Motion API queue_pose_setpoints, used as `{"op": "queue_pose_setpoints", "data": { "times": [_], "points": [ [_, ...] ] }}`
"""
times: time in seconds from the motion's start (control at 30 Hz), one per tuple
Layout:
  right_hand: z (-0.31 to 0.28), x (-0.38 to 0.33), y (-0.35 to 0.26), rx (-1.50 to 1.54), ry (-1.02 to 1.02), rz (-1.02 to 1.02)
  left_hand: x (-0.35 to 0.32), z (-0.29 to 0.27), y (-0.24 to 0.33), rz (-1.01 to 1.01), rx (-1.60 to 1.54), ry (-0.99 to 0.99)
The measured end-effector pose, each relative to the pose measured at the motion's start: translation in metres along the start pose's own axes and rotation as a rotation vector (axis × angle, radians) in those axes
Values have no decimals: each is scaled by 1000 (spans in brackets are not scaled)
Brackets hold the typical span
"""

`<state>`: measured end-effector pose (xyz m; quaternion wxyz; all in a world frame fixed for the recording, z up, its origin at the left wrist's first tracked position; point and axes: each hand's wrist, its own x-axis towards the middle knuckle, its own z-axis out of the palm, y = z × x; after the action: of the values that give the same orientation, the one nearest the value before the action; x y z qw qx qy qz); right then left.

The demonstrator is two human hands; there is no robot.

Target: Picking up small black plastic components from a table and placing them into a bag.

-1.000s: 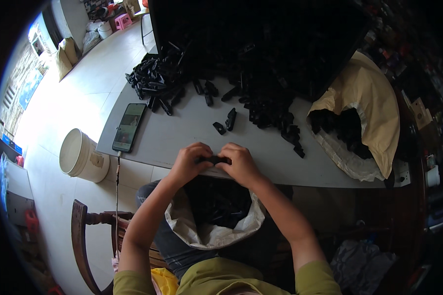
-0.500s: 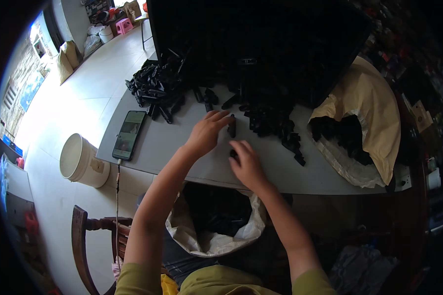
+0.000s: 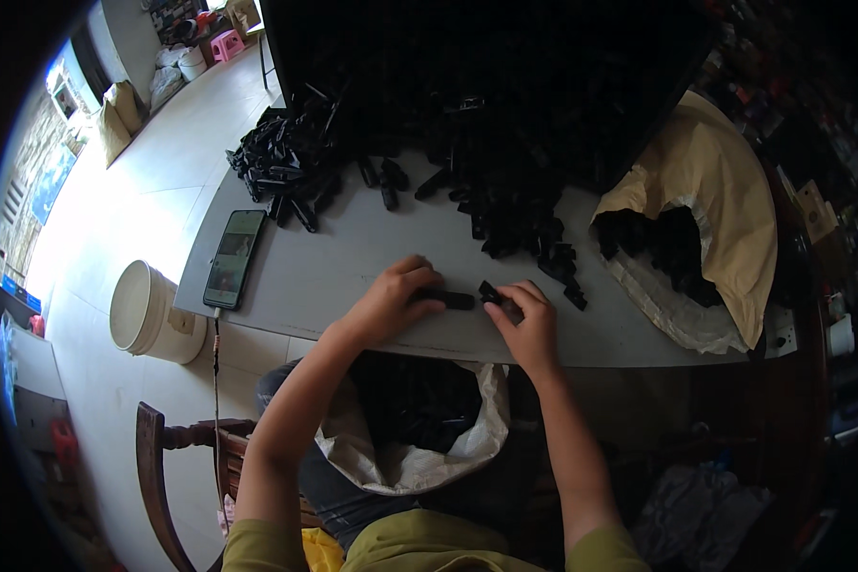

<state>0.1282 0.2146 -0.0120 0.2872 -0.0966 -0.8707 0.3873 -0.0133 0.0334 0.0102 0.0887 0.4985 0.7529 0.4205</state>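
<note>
**Handling: likely light and stiff, grip by the flanks**

Left hand (image 3: 400, 297) is closed on the long black piece (image 3: 453, 300), thumb on the near side, free end pointing right. Right hand (image 3: 528, 324) pinches the short black piece (image 3: 489, 293) between thumb and fingers, tilted. The two pieces face each other, close but apart, over the near part of the counter (image 3: 324, 272). Can't tell if either one rests on it.

My read: molded plastic, so light and rigid, no real give. Dark, smooth-looking faces could be a bit slick. Probably not fragile in the body; any thin edges might chip, too small to see here.

Where to hold: long one by its sides toward the back, leaving the end clear. Short one at fingertip, across the narrow width; little area to grab, so it could twist if squeezed off-center.
</note>
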Motion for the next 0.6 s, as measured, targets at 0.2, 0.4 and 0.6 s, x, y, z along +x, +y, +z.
{"op": "queue_pose_setpoints", "data": {
  "times": [0.2,0.4,0.6],
  "points": [
    [7,8,-10,8,-235,-52,-7,-3,-15,64,-58,-80],
    [-6,17,-16,129,-394,19,-7,-6,-15,99,-109,-72],
    [15,-5,-22,-103,-185,-166,4,-9,-20,122,-131,-254]
  ]
}}
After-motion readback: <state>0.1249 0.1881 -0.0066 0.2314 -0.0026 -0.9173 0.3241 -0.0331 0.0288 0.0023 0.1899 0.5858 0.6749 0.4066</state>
